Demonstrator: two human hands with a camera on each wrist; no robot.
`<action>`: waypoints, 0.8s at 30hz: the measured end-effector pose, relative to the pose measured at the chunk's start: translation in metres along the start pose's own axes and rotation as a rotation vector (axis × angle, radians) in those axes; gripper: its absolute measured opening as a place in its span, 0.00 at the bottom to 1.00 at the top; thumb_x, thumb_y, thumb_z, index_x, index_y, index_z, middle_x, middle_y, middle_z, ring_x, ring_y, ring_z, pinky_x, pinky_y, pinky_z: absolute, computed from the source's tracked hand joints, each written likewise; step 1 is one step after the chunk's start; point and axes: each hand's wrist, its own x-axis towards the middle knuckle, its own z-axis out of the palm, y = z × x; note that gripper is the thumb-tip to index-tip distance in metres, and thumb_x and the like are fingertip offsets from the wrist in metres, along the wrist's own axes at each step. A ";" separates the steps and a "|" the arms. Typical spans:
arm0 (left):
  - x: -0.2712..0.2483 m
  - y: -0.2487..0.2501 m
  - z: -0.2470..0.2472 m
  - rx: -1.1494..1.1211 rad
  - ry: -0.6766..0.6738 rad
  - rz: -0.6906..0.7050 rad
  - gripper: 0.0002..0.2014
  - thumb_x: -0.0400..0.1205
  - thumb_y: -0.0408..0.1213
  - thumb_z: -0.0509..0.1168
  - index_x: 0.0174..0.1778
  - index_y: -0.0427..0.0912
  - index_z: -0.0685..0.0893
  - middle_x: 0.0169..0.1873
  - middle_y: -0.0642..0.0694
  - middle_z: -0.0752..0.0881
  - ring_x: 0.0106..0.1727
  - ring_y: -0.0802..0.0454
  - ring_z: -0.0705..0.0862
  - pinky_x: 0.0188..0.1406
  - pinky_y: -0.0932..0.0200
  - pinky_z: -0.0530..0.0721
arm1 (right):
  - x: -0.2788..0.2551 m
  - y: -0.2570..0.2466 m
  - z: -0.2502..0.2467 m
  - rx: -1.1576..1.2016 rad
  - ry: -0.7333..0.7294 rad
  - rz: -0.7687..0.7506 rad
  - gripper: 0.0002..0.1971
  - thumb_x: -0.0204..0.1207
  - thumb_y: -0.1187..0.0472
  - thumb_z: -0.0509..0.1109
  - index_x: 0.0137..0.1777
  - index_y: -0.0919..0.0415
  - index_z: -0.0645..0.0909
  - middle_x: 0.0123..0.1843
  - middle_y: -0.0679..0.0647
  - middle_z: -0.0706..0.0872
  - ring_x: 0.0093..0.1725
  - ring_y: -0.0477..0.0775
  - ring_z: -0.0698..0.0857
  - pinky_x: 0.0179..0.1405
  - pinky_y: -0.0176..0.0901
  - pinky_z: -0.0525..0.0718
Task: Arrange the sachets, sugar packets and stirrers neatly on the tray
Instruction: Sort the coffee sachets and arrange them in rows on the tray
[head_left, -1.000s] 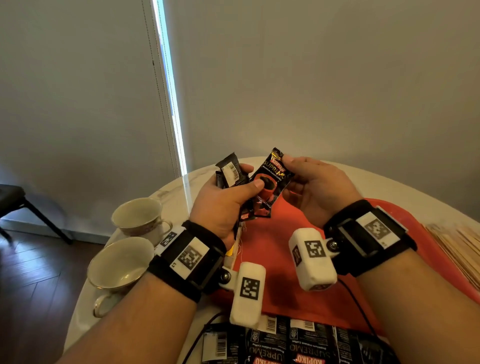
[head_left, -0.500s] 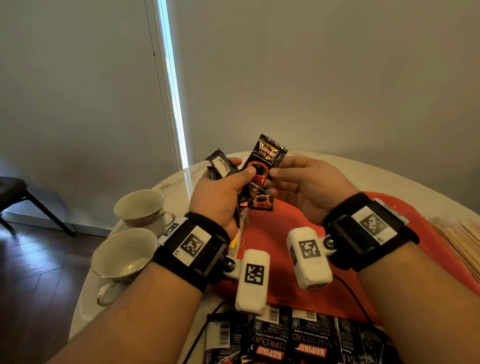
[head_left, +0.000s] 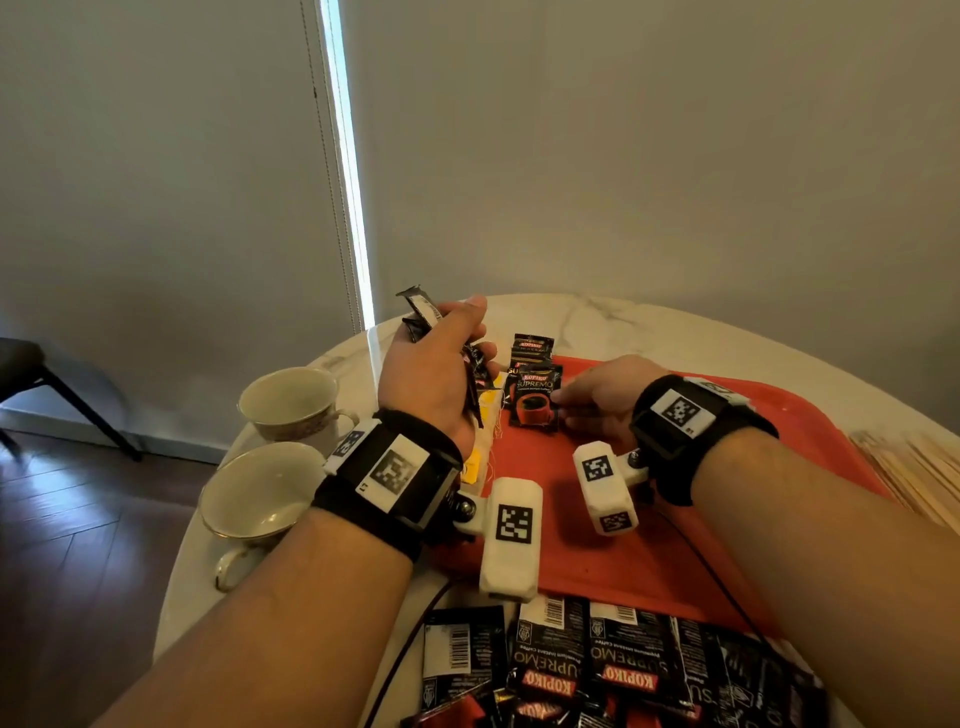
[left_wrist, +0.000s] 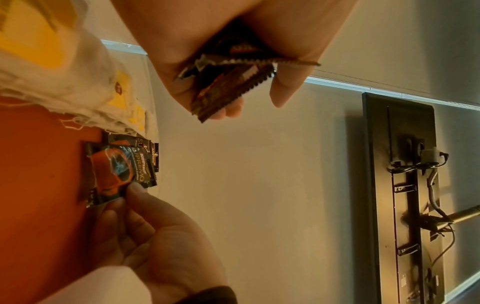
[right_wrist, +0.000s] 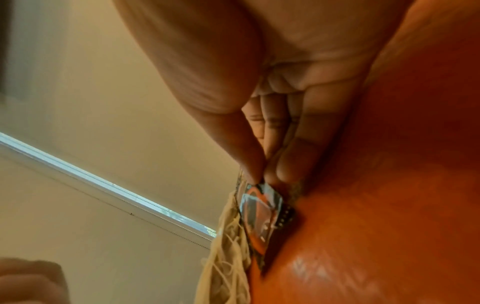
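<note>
Right hand (head_left: 597, 397) low over red tray (head_left: 779, 426), thumb and fingertips pinching near edge of top coffee sachet (head_left: 535, 402). Sachet laid overlapping second sachet (head_left: 531, 349) at tray's far left corner, likely to start neat shingled row. Left hand (head_left: 436, 374) raised above tray's left edge, knuckles toward camera, fingers curled round bundle of spare sachets (left_wrist: 228, 82), probably held as supply. Loose sachets (head_left: 623, 670) heaped near tray's front edge; wooden stirrers (head_left: 914, 467) at right, off tray.
</note>
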 end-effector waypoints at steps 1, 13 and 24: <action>0.000 0.000 0.000 0.007 -0.001 0.006 0.13 0.79 0.38 0.79 0.54 0.40 0.85 0.40 0.43 0.86 0.34 0.51 0.86 0.31 0.55 0.84 | 0.000 -0.002 0.001 -0.018 0.001 0.001 0.03 0.74 0.75 0.78 0.46 0.72 0.88 0.38 0.64 0.90 0.33 0.55 0.88 0.27 0.43 0.90; -0.004 0.005 0.002 -0.009 -0.011 -0.044 0.13 0.80 0.37 0.79 0.56 0.39 0.84 0.44 0.40 0.87 0.36 0.48 0.88 0.31 0.54 0.87 | 0.009 -0.007 0.010 -0.144 0.003 0.020 0.07 0.74 0.69 0.81 0.48 0.72 0.88 0.38 0.62 0.91 0.33 0.54 0.89 0.32 0.42 0.90; -0.009 0.005 0.005 -0.126 -0.114 -0.196 0.12 0.86 0.38 0.72 0.64 0.39 0.88 0.40 0.42 0.91 0.32 0.46 0.91 0.29 0.51 0.89 | -0.069 -0.012 -0.001 0.157 -0.272 -0.214 0.13 0.73 0.50 0.80 0.44 0.56 0.82 0.30 0.51 0.76 0.28 0.49 0.78 0.32 0.43 0.80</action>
